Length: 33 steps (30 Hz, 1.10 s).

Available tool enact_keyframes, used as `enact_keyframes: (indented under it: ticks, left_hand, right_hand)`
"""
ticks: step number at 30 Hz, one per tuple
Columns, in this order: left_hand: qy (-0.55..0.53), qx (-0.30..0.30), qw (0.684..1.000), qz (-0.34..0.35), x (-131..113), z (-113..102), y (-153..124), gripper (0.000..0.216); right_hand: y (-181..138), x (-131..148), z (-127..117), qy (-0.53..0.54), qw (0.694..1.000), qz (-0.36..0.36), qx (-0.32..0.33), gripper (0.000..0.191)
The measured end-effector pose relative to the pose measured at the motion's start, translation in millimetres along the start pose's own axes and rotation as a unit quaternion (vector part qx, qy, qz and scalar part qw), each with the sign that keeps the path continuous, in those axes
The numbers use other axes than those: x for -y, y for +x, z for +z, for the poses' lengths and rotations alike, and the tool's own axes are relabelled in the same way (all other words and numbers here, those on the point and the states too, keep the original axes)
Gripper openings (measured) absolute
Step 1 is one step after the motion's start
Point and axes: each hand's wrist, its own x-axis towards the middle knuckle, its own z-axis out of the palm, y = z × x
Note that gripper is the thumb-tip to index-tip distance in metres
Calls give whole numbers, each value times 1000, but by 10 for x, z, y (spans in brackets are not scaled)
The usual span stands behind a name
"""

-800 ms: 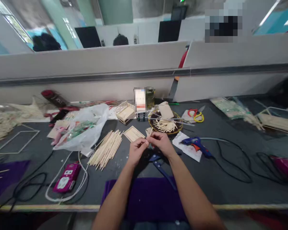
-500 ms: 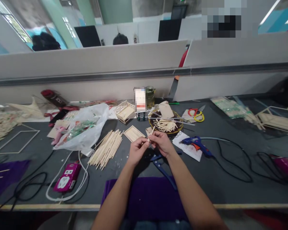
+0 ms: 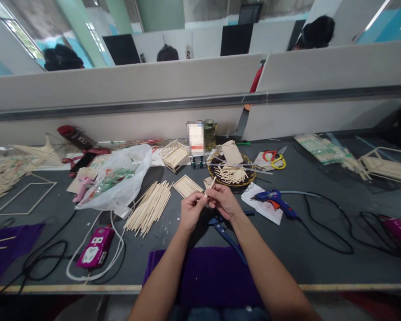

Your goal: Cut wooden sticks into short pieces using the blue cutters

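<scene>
My left hand [image 3: 192,208] and my right hand [image 3: 223,200] meet over the middle of the table, both closed around short wooden sticks [image 3: 212,183]. One stick points up and away from between the fingers; the exact number of sticks is hidden. Just behind my left hand lies a flat panel of wooden sticks [image 3: 187,185]. Beneath my right hand is a blue plier-like cutter [image 3: 224,232], partly covered by the hand and forearm. To the left spreads a pile of long wooden sticks [image 3: 149,207].
Behind my hands stand a basket of short sticks [image 3: 232,174] and a small stick-built model [image 3: 174,156]. A blue glue gun [image 3: 276,200] rests on white paper at right, scissors [image 3: 277,160] behind it. A plastic bag [image 3: 118,178] and pink power strip [image 3: 96,247] lie left.
My hands hold almost the same pose around the sticks. The whole view has shifted very slightly; nothing on the table has visibly moved.
</scene>
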Motion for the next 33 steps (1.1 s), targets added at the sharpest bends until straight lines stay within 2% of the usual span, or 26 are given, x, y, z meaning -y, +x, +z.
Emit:
enact_keyframes:
  ticks: [3, 7, 12, 15, 18, 22, 25, 29, 33]
  left_hand:
    - [3, -13, 1000, -10, -31, 5, 1, 29]
    - [3, 0, 1000, -22, -45, -10, 2, 28]
    - [25, -37, 999, -9, 2, -26, 16, 28]
    - [48, -14, 999, -14, 37, -31, 38, 26]
    - [73, -16, 997, -35, 68, -66, 73, 26]
    - [37, -122, 989, -71, 108, -178, 133, 30]
    - [-20, -158, 982, -100, 139, -256, 186, 26]
    - [-22, -156, 985, -73, 204, -325, 255, 29]
    - [122, -147, 981, -24, 300, -424, 275, 36]
  right_hand:
    - [13, -29, 11, -2, 999, -37, -22, 29]
    - [18, -46, 4, -53, 994, -87, -34, 28]
    - [-22, 44, -53, -159, 980, -118, -5, 23]
    - [-38, 116, -134, -214, 967, -136, 1, 22]
    - [-12, 107, -253, -315, 936, -156, -9, 23]
    - [65, -53, -396, -480, 858, -181, -33, 20]
    - [102, -175, -445, -547, 822, -161, -14, 17]
    - [110, -227, -467, -573, 806, -150, -8, 18]
    - [114, -216, -475, -569, 809, -147, 1, 17]
